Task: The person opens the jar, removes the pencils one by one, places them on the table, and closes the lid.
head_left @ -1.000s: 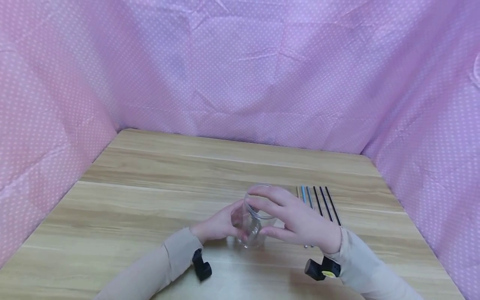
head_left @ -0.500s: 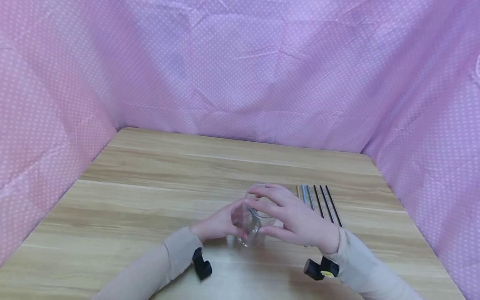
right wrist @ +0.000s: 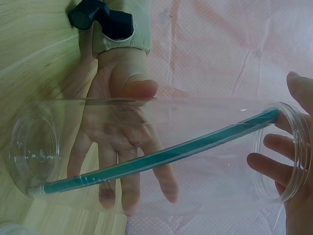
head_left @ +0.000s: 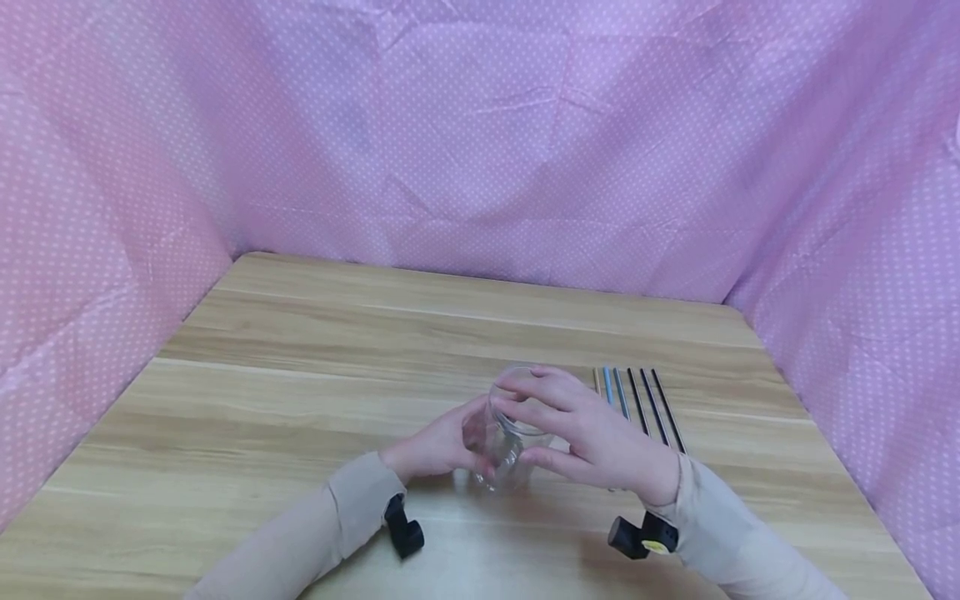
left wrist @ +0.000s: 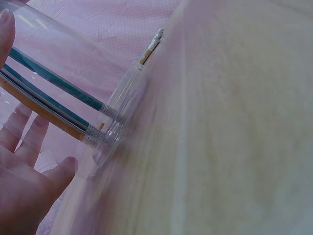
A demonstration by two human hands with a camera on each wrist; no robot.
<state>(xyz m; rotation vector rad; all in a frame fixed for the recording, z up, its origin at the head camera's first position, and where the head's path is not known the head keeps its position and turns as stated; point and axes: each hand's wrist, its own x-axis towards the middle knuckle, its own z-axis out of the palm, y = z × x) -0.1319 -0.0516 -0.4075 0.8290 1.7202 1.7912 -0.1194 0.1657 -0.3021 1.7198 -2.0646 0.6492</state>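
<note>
In the head view a clear plastic jar (head_left: 512, 458) stands on the table with both hands about it. My left hand (head_left: 437, 446) grips its lower side, thumb in front and fingers behind. Around the mouth my right hand (head_left: 596, 429) holds it, the fingers over the far rim and the thumb at the near side. Inside, a green pencil (right wrist: 161, 159) leans slantwise across the jar, as the right wrist view shows. Through the wall in the left wrist view, green and orange pencil lengths show, their silver ends by the jar's base.
Several pencils (head_left: 654, 400), tan, blue and dark, lie side by side on the wooden table (head_left: 337, 358) beyond the right hand, which hides their near parts. Pink dotted cloth (head_left: 480, 133) hangs at the back and both sides. Each wrist wears a black camera (head_left: 405, 529).
</note>
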